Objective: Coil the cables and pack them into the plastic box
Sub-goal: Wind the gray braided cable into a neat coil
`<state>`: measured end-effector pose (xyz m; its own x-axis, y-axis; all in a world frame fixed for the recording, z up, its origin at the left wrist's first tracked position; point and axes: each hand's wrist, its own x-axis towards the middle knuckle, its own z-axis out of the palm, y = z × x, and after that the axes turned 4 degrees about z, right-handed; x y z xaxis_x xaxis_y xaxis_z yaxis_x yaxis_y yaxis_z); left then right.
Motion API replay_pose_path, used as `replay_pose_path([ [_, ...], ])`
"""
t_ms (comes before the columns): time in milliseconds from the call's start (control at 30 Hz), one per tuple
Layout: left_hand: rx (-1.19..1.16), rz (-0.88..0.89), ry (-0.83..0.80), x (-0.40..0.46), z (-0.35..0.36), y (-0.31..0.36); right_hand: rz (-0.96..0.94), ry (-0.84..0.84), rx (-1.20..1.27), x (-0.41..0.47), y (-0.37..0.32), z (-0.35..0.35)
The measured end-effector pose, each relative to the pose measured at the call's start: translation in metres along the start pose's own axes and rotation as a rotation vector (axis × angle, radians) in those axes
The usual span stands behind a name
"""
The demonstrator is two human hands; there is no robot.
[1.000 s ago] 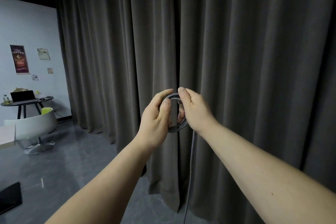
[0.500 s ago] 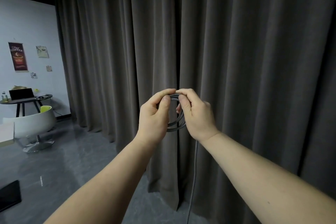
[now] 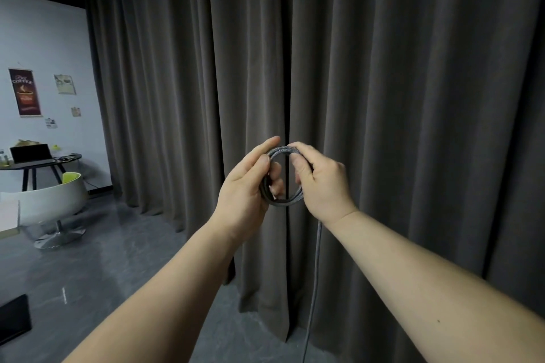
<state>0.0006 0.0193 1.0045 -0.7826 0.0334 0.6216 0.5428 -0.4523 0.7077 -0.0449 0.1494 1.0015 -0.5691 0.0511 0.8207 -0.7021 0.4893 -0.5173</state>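
A grey braided cable (image 3: 281, 151) is wound into a small round coil, held up at chest height in front of the dark curtain. My left hand (image 3: 246, 186) grips the coil's left side, thumb in front and fingers through the loop. My right hand (image 3: 323, 183) pinches the coil's right side at the top. The cable's loose tail (image 3: 316, 268) hangs straight down from under my right wrist and runs out of the bottom of the view. No plastic box is in sight.
A dark pleated curtain (image 3: 383, 97) fills the view ahead. At the far left stand a white tub chair (image 3: 50, 200) and a dark round table (image 3: 44, 163) with a laptop. A dark flat object (image 3: 13, 323) lies on the grey floor at the lower left.
My hands have spread a little apart, so the coil's ring now shows open between them. Another turn of cable has gone onto the coil, and the view has shifted slightly.
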Motion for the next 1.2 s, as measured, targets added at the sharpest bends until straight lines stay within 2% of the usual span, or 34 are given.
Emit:
replay_pose_path([
  [67, -0.008, -0.013, -0.007, -0.001, 0.0, -0.001, 0.013, -0.008, 0.001, 0.0, 0.001, 0.001],
  [200, 0.064, 0.048, 0.094, 0.005, 0.003, -0.004, 0.104, -0.042, 0.066, -0.002, -0.005, 0.004],
  [367, 0.126, 0.166, 0.266, 0.022, -0.013, 0.003, 0.45, -0.461, 0.377, -0.01, -0.007, 0.001],
  [467, 0.065, 0.187, 0.382, 0.034, -0.023, 0.013, 0.632, -0.722, 0.387, -0.026, 0.0, -0.003],
  [533, 0.024, 0.196, 0.449, 0.04, -0.03, 0.019, 0.69, -0.711, 0.356, -0.033, 0.009, -0.003],
  [600, 0.005, 0.206, 0.501, 0.044, -0.038, 0.023, 0.703, -0.495, 0.343, -0.029, 0.018, -0.002],
  [633, 0.012, 0.207, 0.518, 0.046, -0.041, 0.023, 0.665, -0.322, 0.307, -0.024, 0.021, -0.003],
  [700, 0.051, 0.208, 0.536, 0.047, -0.045, 0.022, 0.463, -0.018, 0.126, -0.008, 0.02, -0.008],
  [733, 0.07, 0.21, 0.543, 0.048, -0.045, 0.021, 0.325, 0.028, -0.025, 0.0, 0.016, -0.012],
  [767, 0.082, 0.213, 0.55, 0.048, -0.046, 0.02, 0.188, -0.018, -0.234, 0.007, 0.01, -0.015],
  [833, 0.099, 0.218, 0.55, 0.049, -0.046, 0.02, -0.02, -0.278, -0.697, 0.017, -0.005, -0.015],
  [900, 0.182, 0.232, 0.525, 0.05, -0.047, 0.019, -0.22, -0.533, -0.982, 0.021, -0.022, -0.012],
  [933, 0.258, 0.244, 0.506, 0.05, -0.048, 0.018, -0.331, -0.635, -1.023, 0.021, -0.032, -0.012],
  [1000, 0.398, 0.255, 0.453, 0.047, -0.051, 0.015, -0.462, -0.767, -0.957, 0.019, -0.051, -0.013],
  [1067, 0.446, 0.249, 0.392, 0.044, -0.051, 0.012, -0.488, -0.81, -0.814, 0.018, -0.067, -0.015],
  [1200, 0.34, 0.213, 0.306, 0.039, -0.041, 0.011, -0.457, -0.806, -0.544, 0.026, -0.079, -0.015],
])
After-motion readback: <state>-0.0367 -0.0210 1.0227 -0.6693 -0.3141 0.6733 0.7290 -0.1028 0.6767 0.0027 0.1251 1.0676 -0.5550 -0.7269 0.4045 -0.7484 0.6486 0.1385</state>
